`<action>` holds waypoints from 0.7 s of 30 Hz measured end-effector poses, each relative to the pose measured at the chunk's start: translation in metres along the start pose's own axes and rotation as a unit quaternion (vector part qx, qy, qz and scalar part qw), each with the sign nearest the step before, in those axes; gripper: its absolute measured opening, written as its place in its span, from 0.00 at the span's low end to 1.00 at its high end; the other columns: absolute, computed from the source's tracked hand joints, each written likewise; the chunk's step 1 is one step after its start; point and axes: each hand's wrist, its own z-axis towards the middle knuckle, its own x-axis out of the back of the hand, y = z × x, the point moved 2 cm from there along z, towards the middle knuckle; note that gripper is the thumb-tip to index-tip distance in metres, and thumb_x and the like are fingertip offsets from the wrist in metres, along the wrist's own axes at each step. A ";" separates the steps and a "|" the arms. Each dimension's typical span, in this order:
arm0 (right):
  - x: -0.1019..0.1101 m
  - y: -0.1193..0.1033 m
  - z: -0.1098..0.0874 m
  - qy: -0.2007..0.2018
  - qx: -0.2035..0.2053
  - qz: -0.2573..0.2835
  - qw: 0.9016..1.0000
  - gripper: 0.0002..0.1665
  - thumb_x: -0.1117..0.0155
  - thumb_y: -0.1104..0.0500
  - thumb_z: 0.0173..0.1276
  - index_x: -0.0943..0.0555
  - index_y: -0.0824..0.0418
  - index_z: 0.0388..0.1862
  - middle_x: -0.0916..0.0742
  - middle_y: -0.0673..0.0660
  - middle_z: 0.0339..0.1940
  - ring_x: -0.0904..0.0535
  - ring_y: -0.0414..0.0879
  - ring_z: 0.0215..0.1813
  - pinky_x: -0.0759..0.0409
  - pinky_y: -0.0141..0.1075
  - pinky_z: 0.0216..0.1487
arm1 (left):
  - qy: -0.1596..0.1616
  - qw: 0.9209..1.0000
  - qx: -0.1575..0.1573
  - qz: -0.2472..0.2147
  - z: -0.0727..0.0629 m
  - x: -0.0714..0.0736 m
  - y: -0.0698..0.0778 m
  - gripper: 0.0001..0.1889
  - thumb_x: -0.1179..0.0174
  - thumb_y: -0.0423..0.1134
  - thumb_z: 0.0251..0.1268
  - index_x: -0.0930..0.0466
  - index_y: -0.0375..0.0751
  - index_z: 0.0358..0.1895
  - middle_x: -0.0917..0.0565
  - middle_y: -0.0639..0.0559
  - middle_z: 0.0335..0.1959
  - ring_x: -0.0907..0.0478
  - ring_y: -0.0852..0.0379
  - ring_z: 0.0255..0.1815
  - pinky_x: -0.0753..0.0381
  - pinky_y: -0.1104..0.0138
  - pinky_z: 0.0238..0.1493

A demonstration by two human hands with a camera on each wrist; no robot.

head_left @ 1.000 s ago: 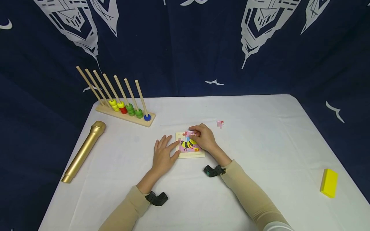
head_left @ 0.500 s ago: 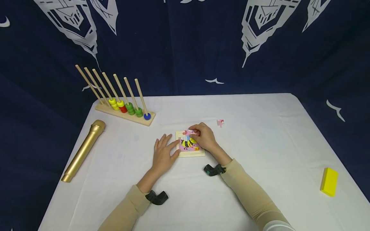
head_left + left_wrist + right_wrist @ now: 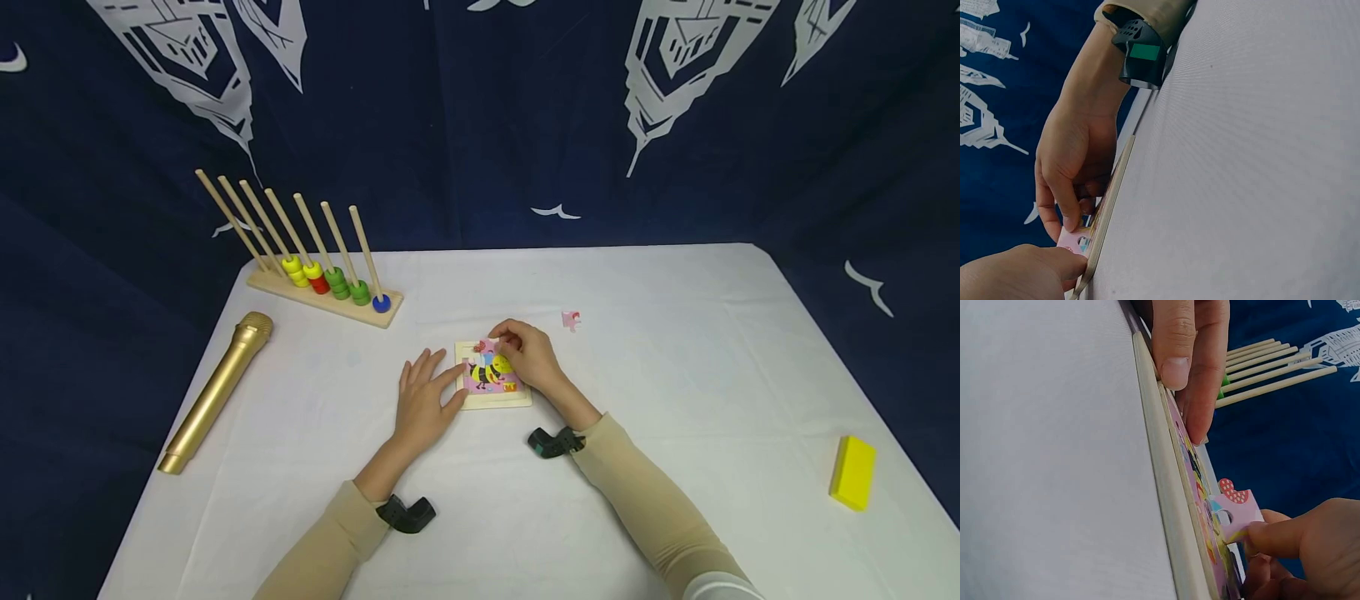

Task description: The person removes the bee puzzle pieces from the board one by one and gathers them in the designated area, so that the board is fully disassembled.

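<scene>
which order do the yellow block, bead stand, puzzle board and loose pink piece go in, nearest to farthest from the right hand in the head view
1. Puzzle board: partly hidden by the right hand
2. Loose pink piece: just beyond, to the right
3. Bead stand: farther back, left
4. Yellow block: far right

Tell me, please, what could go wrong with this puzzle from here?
The right hand pinches a pink piece, tilted at the puzzle; it might slip or catch.
A loose piece lies on the table near the right hand and might be knocked away.
The left hand touches the puzzle's edge; a push might shift it.
</scene>
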 end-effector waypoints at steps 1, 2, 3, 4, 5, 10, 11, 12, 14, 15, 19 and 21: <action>0.000 0.000 0.000 0.001 -0.006 0.012 1.000 0.07 0.39 0.69 0.68 0.16 0.63 0.41 0.19 0.57 0.29 0.29 0.45 0.29 0.32 0.30 0.31 | 0.000 1.000 0.000 0.000 0.000 0.000 0.000 0.20 0.36 0.43 0.64 0.19 0.43 0.59 0.30 0.36 0.69 0.44 0.36 0.75 0.54 0.38 0.73; 0.001 -0.001 0.000 0.003 -0.014 0.024 1.000 0.07 0.39 0.69 0.68 0.16 0.63 0.41 0.19 0.57 0.29 0.29 0.46 0.29 0.31 0.30 0.31 | 0.000 1.000 -0.001 0.002 0.000 0.000 0.000 0.20 0.36 0.43 0.64 0.19 0.43 0.59 0.30 0.36 0.69 0.44 0.36 0.75 0.54 0.38 0.73; 0.002 -0.002 0.000 0.005 -0.022 0.037 0.999 0.08 0.40 0.68 0.68 0.16 0.63 0.42 0.19 0.57 0.29 0.28 0.46 0.30 0.31 0.29 0.31 | 0.000 1.000 -0.002 0.003 0.000 0.001 0.001 0.20 0.36 0.43 0.64 0.19 0.43 0.59 0.30 0.36 0.69 0.44 0.36 0.75 0.53 0.37 0.73; 0.004 -0.002 0.000 0.008 -0.029 0.048 0.998 0.08 0.40 0.68 0.68 0.16 0.62 0.42 0.19 0.57 0.30 0.28 0.46 0.31 0.30 0.29 0.31 | -0.001 1.000 -0.001 0.003 0.000 0.001 0.001 0.20 0.36 0.43 0.64 0.19 0.43 0.59 0.30 0.36 0.69 0.44 0.36 0.75 0.53 0.38 0.73; 0.006 -0.003 0.001 0.011 -0.035 0.058 0.998 0.08 0.40 0.68 0.68 0.16 0.62 0.43 0.19 0.57 0.31 0.27 0.46 0.32 0.29 0.29 0.32 | -0.001 1.000 -0.002 0.003 0.000 0.001 0.001 0.20 0.36 0.42 0.64 0.19 0.43 0.59 0.30 0.36 0.69 0.44 0.36 0.75 0.53 0.37 0.73; 0.033 -0.004 0.005 0.044 -0.047 0.084 0.994 0.09 0.41 0.67 0.69 0.16 0.63 0.45 0.17 0.59 0.36 0.24 0.45 0.37 0.25 0.28 0.36 | 0.001 1.000 0.000 -0.004 0.000 0.000 0.001 0.20 0.36 0.42 0.64 0.19 0.42 0.59 0.31 0.36 0.70 0.45 0.36 0.75 0.55 0.38 0.73; 0.042 -0.002 0.007 0.055 -0.050 0.089 0.993 0.10 0.41 0.67 0.69 0.16 0.64 0.45 0.17 0.60 0.36 0.24 0.45 0.37 0.25 0.28 0.36 | 0.002 1.000 -0.001 -0.005 0.000 0.000 0.002 0.20 0.36 0.42 0.64 0.19 0.42 0.59 0.31 0.36 0.70 0.45 0.36 0.75 0.55 0.38 0.73; 0.051 0.001 0.008 0.065 -0.053 0.093 0.992 0.10 0.41 0.68 0.69 0.16 0.65 0.46 0.17 0.60 0.36 0.24 0.44 0.37 0.24 0.27 0.35 | 0.002 1.000 -0.001 -0.006 0.000 -0.001 0.002 0.20 0.36 0.42 0.64 0.19 0.42 0.59 0.31 0.36 0.70 0.45 0.35 0.75 0.55 0.38 0.73; 0.071 0.010 0.011 0.081 -0.064 0.095 0.990 0.10 0.41 0.68 0.69 0.17 0.66 0.47 0.17 0.60 0.36 0.24 0.42 0.35 0.23 0.28 0.33 | 0.003 1.000 -0.003 -0.006 0.000 -0.001 0.002 0.20 0.36 0.42 0.64 0.19 0.42 0.58 0.31 0.35 0.69 0.45 0.35 0.75 0.55 0.38 0.73; 0.081 0.015 0.012 0.085 -0.068 0.093 0.990 0.11 0.41 0.69 0.69 0.17 0.67 0.47 0.17 0.60 0.35 0.24 0.41 0.33 0.22 0.28 0.34 | 0.002 1.000 -0.003 -0.003 0.000 -0.001 0.002 0.20 0.37 0.42 0.64 0.19 0.42 0.58 0.31 0.35 0.69 0.45 0.35 0.75 0.54 0.38 0.73; 0.116 0.039 0.014 0.084 -0.098 0.065 0.990 0.12 0.42 0.69 0.69 0.17 0.69 0.49 0.18 0.58 0.35 0.25 0.37 0.32 0.20 0.29 0.36 | 0.002 1.000 -0.001 -0.002 -0.001 -0.001 0.002 0.20 0.37 0.42 0.64 0.19 0.42 0.59 0.31 0.35 0.70 0.45 0.35 0.75 0.55 0.38 0.73; 0.130 0.050 0.013 0.075 -0.117 0.043 0.989 0.13 0.42 0.68 0.70 0.18 0.69 0.50 0.18 0.57 0.36 0.25 0.36 0.32 0.20 0.28 0.37 | 0.002 1.000 0.000 -0.001 -0.001 0.000 0.001 0.20 0.37 0.42 0.64 0.19 0.42 0.59 0.31 0.35 0.70 0.45 0.35 0.76 0.55 0.38 0.74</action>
